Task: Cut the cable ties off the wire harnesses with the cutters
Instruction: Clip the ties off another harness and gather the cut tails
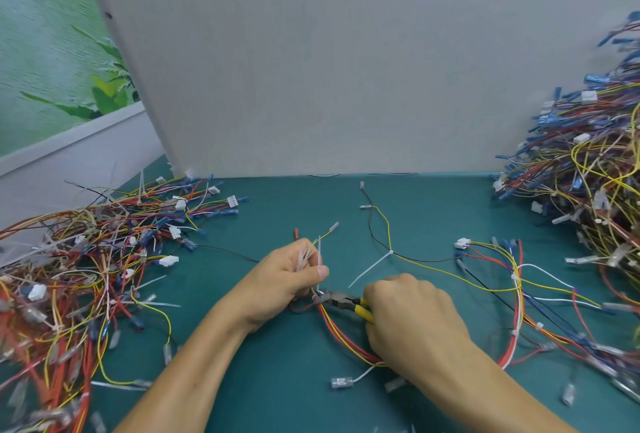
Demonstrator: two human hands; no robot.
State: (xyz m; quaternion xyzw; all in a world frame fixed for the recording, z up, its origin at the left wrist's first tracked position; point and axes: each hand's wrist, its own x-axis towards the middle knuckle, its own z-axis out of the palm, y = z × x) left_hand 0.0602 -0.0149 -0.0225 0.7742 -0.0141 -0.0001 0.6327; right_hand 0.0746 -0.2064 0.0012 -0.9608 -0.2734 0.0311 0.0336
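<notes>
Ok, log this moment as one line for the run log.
left hand: pinches cable tie | right hand: grips cutters | cutters: tip at tie's head on wire harness

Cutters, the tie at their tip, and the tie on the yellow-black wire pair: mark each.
cutters [341, 301], head view, dark metal head.
tie at the tip [319, 247], head view, upright tail.
tie on the wire pair [370, 269], head view, mid-tail.

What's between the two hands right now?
In the head view, the cutters bridge the left hand and right hand, nose at a cable tie on the harness.
</notes>
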